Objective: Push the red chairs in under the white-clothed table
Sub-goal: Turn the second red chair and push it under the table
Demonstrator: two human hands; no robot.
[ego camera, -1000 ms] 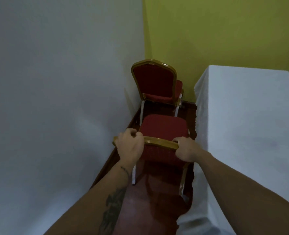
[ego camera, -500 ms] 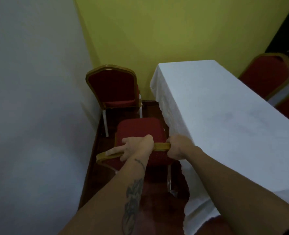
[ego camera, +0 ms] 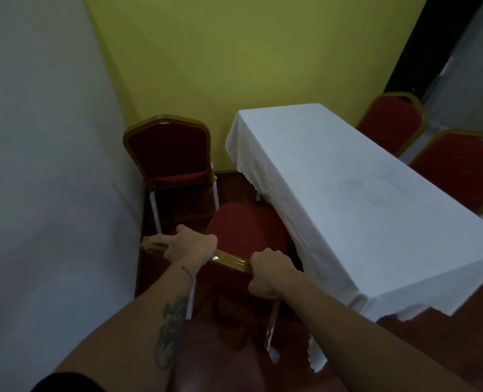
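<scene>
A red chair [ego camera: 243, 227] with a gold frame stands just in front of me, beside the white-clothed table [ego camera: 347, 193]. My left hand [ego camera: 190, 246] lies over the left part of its gold back rail, fingers partly stretched out along the rail. My right hand [ego camera: 270, 271] is closed around the rail's right end. The seat's right side touches or slips under the hanging cloth edge. A second red chair [ego camera: 169, 157] stands further back in the corner, facing me.
A white wall [ego camera: 50, 165] runs close on the left and a yellow wall [ego camera: 248, 52] closes the far end. Two more red chairs [ego camera: 390, 120] [ego camera: 461, 168] stand on the table's far right side. The floor is dark red-brown.
My view has swung to the right, bringing more of the table and the right-side chairs into sight. The held chair has turned and shifted right, towards the table's cloth.
</scene>
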